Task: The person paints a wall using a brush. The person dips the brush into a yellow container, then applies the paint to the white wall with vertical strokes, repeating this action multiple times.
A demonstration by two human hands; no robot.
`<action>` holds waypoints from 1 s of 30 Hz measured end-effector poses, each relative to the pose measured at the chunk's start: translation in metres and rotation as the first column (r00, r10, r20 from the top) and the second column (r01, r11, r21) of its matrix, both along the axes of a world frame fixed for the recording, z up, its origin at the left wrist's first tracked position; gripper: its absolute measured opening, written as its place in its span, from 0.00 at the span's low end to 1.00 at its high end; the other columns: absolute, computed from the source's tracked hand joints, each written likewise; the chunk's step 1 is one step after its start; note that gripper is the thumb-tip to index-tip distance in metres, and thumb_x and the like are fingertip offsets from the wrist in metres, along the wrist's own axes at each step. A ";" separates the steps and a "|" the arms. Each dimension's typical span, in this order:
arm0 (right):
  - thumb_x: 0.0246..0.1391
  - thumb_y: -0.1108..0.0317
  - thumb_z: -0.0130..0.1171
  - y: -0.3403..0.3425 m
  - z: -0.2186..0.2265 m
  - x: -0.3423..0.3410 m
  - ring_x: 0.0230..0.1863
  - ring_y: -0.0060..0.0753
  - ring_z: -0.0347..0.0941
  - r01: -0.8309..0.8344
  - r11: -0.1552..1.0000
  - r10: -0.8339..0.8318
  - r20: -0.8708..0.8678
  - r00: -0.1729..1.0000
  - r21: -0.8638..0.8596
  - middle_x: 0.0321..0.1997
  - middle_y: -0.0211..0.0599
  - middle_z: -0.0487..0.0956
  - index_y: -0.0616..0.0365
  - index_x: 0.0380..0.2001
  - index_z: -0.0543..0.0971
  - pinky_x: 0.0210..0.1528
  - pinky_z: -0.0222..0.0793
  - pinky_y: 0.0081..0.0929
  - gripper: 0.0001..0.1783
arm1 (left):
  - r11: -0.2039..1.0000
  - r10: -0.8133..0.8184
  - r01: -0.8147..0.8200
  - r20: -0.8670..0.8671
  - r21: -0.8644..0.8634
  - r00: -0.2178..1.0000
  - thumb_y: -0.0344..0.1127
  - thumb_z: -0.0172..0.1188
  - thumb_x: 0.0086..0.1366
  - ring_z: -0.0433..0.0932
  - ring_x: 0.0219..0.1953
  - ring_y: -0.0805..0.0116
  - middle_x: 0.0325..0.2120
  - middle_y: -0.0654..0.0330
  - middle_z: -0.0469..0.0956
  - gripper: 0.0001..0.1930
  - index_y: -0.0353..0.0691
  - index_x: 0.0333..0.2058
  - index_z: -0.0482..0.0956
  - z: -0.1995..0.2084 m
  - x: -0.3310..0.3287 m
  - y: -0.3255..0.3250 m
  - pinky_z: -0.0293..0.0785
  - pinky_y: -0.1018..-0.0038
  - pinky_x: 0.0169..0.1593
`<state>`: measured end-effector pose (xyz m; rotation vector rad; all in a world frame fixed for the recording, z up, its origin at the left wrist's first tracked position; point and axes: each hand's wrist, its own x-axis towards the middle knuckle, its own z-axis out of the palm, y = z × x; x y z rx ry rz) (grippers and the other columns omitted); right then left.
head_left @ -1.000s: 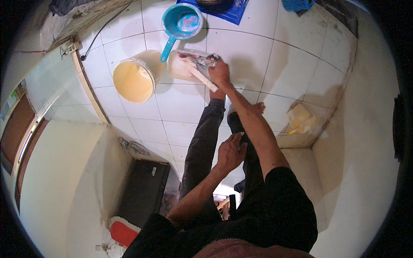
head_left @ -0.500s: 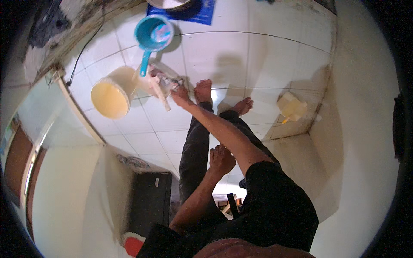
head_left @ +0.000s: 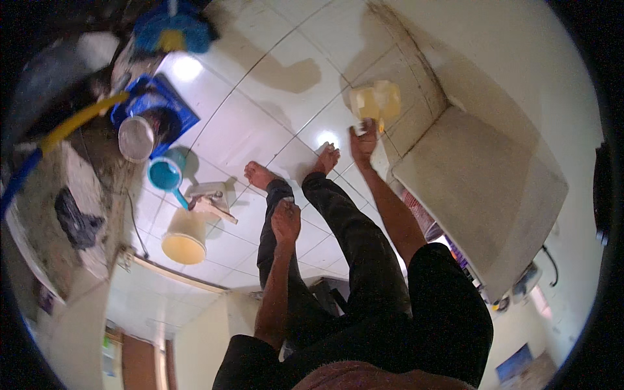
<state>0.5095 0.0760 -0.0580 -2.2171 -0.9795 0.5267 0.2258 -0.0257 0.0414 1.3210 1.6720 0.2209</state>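
Observation:
My right hand (head_left: 364, 144) reaches out over the tiled floor, fingers apart, just short of a pale yellow translucent plastic container (head_left: 376, 99) with an orange-yellow tip. Whether a fingertip touches it is hard to tell. Nothing shows in that hand. In front of my left shin is my left hand (head_left: 286, 224), its fingers curled closed; what they hold, if anything, is hidden. On the floor to the left, a pale stick-like tool (head_left: 214, 209) lies across a whitish container (head_left: 209, 190). Next to these are a teal dipper (head_left: 166, 174) and a cream bucket (head_left: 184, 244).
A round metal pot (head_left: 136, 139) stands by a blue flat sheet or tray (head_left: 179, 116). Beyond it is a blue broom head (head_left: 172, 32). A yellow and blue pole (head_left: 62, 133) crosses the left side. A pale raised slab (head_left: 481, 188) bounds the right, beside the wall.
My right hand has left the stick-like tool by the bucket and moved right to the yellow container. My left hand stays closed near my leg. The view has turned rightward.

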 end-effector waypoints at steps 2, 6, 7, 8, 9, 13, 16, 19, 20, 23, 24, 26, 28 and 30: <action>0.37 0.61 0.67 -0.009 0.004 0.062 0.49 0.52 0.67 0.142 0.922 -0.012 0.341 0.940 -0.359 0.47 0.55 0.70 0.70 0.50 0.66 0.53 0.62 0.44 0.38 | 0.944 -0.284 0.300 -0.119 0.141 0.951 0.33 0.53 0.56 0.75 0.36 0.45 0.31 0.44 0.76 0.08 0.34 0.30 0.73 -0.021 0.003 0.027 0.71 0.57 0.38; 0.36 0.54 0.67 -0.036 -0.026 0.141 0.61 0.57 0.59 0.224 0.838 -0.139 0.202 0.969 -0.498 0.58 0.64 0.63 0.74 0.56 0.60 0.62 0.55 0.42 0.48 | 0.970 -0.197 0.201 0.039 -0.134 0.980 0.41 0.55 0.57 0.75 0.42 0.47 0.37 0.44 0.77 0.19 0.34 0.43 0.74 -0.053 0.070 0.123 0.69 0.59 0.47; 0.35 0.51 0.66 -0.047 -0.042 0.167 0.61 0.57 0.59 0.180 0.822 -0.122 0.143 0.982 -0.540 0.59 0.65 0.62 0.74 0.57 0.58 0.62 0.57 0.40 0.51 | 0.969 -0.228 0.236 0.102 -0.069 0.968 0.41 0.55 0.57 0.75 0.43 0.47 0.38 0.45 0.77 0.20 0.33 0.43 0.74 -0.083 0.094 0.134 0.70 0.60 0.48; 0.35 0.51 0.66 -0.063 -0.054 0.173 0.61 0.57 0.59 0.215 0.805 -0.161 0.145 0.976 -0.553 0.59 0.65 0.62 0.74 0.57 0.58 0.62 0.57 0.40 0.51 | 0.946 -0.183 0.231 0.215 -0.226 0.959 0.42 0.55 0.58 0.74 0.46 0.47 0.41 0.45 0.77 0.21 0.33 0.45 0.74 -0.094 0.119 0.147 0.69 0.61 0.50; 0.35 0.51 0.66 -0.061 -0.065 0.169 0.59 0.56 0.63 0.189 0.765 -0.189 0.066 0.980 -0.615 0.56 0.62 0.66 0.72 0.56 0.61 0.60 0.59 0.41 0.49 | 0.860 -0.507 0.510 0.147 0.022 0.849 0.40 0.55 0.59 0.74 0.46 0.47 0.41 0.45 0.76 0.18 0.33 0.44 0.74 -0.113 0.135 0.157 0.70 0.61 0.50; 0.41 0.52 0.64 -0.043 -0.082 0.181 0.48 0.50 0.73 -0.148 0.784 -0.068 -0.322 0.944 -0.603 0.44 0.50 0.77 0.63 0.50 0.71 0.51 0.67 0.42 0.35 | 0.765 -0.643 0.619 0.148 0.177 0.752 0.40 0.52 0.62 0.76 0.41 0.55 0.39 0.49 0.76 0.16 0.34 0.43 0.73 -0.208 0.206 0.185 0.72 0.66 0.45; 0.48 0.54 0.61 -0.032 -0.072 0.170 0.41 0.45 0.75 -0.114 0.879 -0.226 -0.615 0.755 -0.463 0.37 0.46 0.79 0.60 0.44 0.75 0.46 0.69 0.42 0.24 | 0.680 -0.733 0.722 0.127 0.126 0.668 0.46 0.50 0.64 0.77 0.40 0.63 0.40 0.54 0.76 0.20 0.36 0.47 0.70 -0.244 0.234 0.199 0.72 0.70 0.44; 0.51 0.57 0.59 -0.040 -0.056 0.181 0.37 0.41 0.76 -0.117 0.888 -0.241 -0.665 0.707 -0.445 0.35 0.46 0.78 0.61 0.43 0.75 0.44 0.70 0.41 0.21 | 0.831 -0.285 0.415 0.358 -0.370 0.889 0.50 0.47 0.64 0.76 0.42 0.63 0.42 0.55 0.74 0.21 0.39 0.46 0.70 -0.247 0.260 0.199 0.72 0.67 0.44; 0.51 0.57 0.59 -0.042 -0.050 0.183 0.37 0.41 0.76 -0.108 0.889 -0.250 -0.669 0.700 -0.445 0.35 0.46 0.78 0.61 0.43 0.75 0.44 0.70 0.41 0.21 | 0.814 -0.045 0.243 0.359 -0.528 0.932 0.52 0.45 0.64 0.75 0.44 0.62 0.43 0.55 0.74 0.22 0.41 0.46 0.70 -0.245 0.266 0.203 0.71 0.66 0.44; 0.51 0.59 0.58 -0.063 -0.043 0.197 0.36 0.44 0.76 0.004 0.925 -0.180 -0.428 0.886 -0.380 0.35 0.47 0.78 0.60 0.43 0.74 0.42 0.70 0.41 0.19 | 0.702 0.358 0.010 0.364 -0.712 0.860 0.57 0.42 0.63 0.72 0.48 0.60 0.46 0.54 0.72 0.26 0.44 0.50 0.67 -0.214 0.294 0.189 0.69 0.62 0.47; 0.51 0.58 0.58 -0.070 -0.051 0.205 0.37 0.46 0.76 0.043 0.935 -0.132 -0.233 0.963 -0.351 0.36 0.48 0.78 0.60 0.43 0.74 0.43 0.70 0.41 0.20 | 0.705 0.349 0.017 0.368 -0.709 0.862 0.57 0.42 0.63 0.72 0.48 0.60 0.46 0.54 0.72 0.26 0.44 0.50 0.67 -0.211 0.296 0.190 0.69 0.62 0.47; 0.51 0.58 0.57 -0.073 -0.065 0.220 0.38 0.49 0.75 0.074 0.947 -0.087 -0.030 0.996 -0.313 0.37 0.49 0.78 0.61 0.43 0.74 0.43 0.70 0.41 0.20 | 0.691 0.460 -0.088 0.343 -0.718 0.819 0.61 0.39 0.63 0.70 0.50 0.58 0.48 0.53 0.71 0.30 0.45 0.53 0.64 -0.212 0.297 0.192 0.65 0.58 0.51; 0.49 0.57 0.58 -0.065 -0.076 0.235 0.41 0.53 0.74 0.101 0.994 -0.085 0.260 0.962 -0.045 0.41 0.51 0.78 0.63 0.43 0.75 0.45 0.70 0.41 0.23 | 0.701 0.479 -0.111 0.351 -0.704 0.805 0.63 0.38 0.63 0.70 0.48 0.61 0.47 0.55 0.71 0.31 0.44 0.53 0.66 -0.215 0.300 0.191 0.64 0.59 0.51; 0.48 0.56 0.58 -0.037 -0.080 0.245 0.42 0.52 0.74 0.105 0.992 -0.097 0.111 0.989 -0.069 0.42 0.51 0.78 0.63 0.44 0.75 0.45 0.70 0.42 0.24 | 0.711 0.500 -0.146 0.349 -0.688 0.792 0.66 0.37 0.63 0.71 0.47 0.63 0.47 0.58 0.72 0.33 0.44 0.52 0.67 -0.220 0.300 0.191 0.64 0.61 0.50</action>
